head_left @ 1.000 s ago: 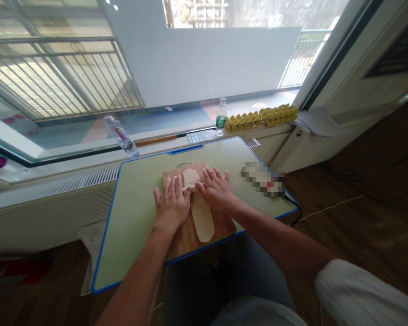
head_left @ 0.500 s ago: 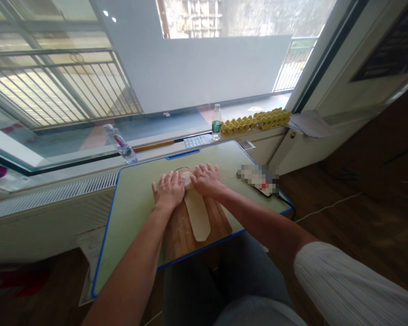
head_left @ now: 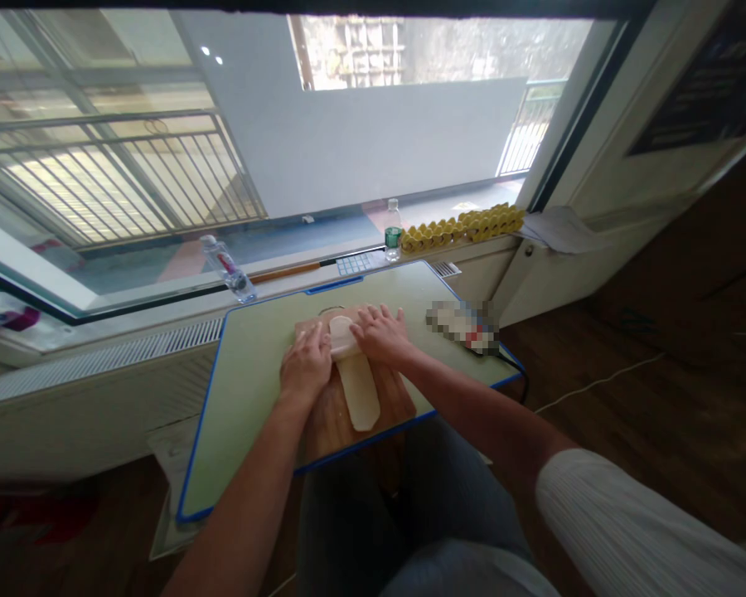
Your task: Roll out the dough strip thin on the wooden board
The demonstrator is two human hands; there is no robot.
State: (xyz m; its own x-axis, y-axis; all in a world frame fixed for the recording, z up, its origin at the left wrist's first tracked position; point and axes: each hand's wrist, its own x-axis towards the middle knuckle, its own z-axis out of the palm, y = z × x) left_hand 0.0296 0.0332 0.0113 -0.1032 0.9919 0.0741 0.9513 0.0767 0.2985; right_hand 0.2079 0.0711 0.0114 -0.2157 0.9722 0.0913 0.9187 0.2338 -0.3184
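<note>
A long, flat strip of pale dough (head_left: 361,398) lies lengthwise on a wooden board (head_left: 323,419). Across the dough runs a pale rolling pin (head_left: 346,353), seen only between my hands, its ends hidden beneath them. My left hand (head_left: 307,358) rests on the pin's left side, fingers stretched out flat and pointing away from me. On the right side, my right hand (head_left: 380,333) presses down with its fingers extended and slightly spread. The dough's rounded far end shows beyond the pin, between the two hands.
The board is on a pale green, blue-edged table (head_left: 242,398). A blurred-out object (head_left: 463,326) with a black cable lies at right. On the windowsill are two plastic bottles, one lying tilted (head_left: 229,269) and one upright (head_left: 393,232), plus yellow egg-tray-like material (head_left: 463,230).
Both hands and the rolling pin have come back toward me along the dough, uncovering more of its far end. The camera view has shifted slightly.
</note>
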